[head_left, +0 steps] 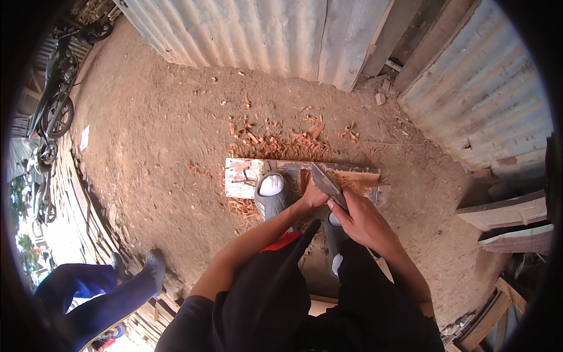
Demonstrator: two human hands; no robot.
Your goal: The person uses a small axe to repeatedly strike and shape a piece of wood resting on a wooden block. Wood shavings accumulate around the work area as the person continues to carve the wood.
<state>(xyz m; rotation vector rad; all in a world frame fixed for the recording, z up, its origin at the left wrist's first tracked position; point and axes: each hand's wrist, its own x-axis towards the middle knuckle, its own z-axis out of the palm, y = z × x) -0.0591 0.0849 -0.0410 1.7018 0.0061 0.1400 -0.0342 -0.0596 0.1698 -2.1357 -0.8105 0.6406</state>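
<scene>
My right hand is closed round the handle of a machete-like knife with a broad grey blade. The blade slants up and left, passing over the fingers of my left hand. That hand is curled low over a worn plank with flaking white paint; the blade partly hides what it grips. A reddish-brown bit of wood shows just beyond its fingers. My left foot in a grey clog is set against the plank's near side, partly over it.
Curled wood shavings lie thick beyond the plank on the dirt floor. Corrugated metal sheets stand ahead. Boards jut in at right. Another person's legs are at lower left, and a motorcycle stands far left.
</scene>
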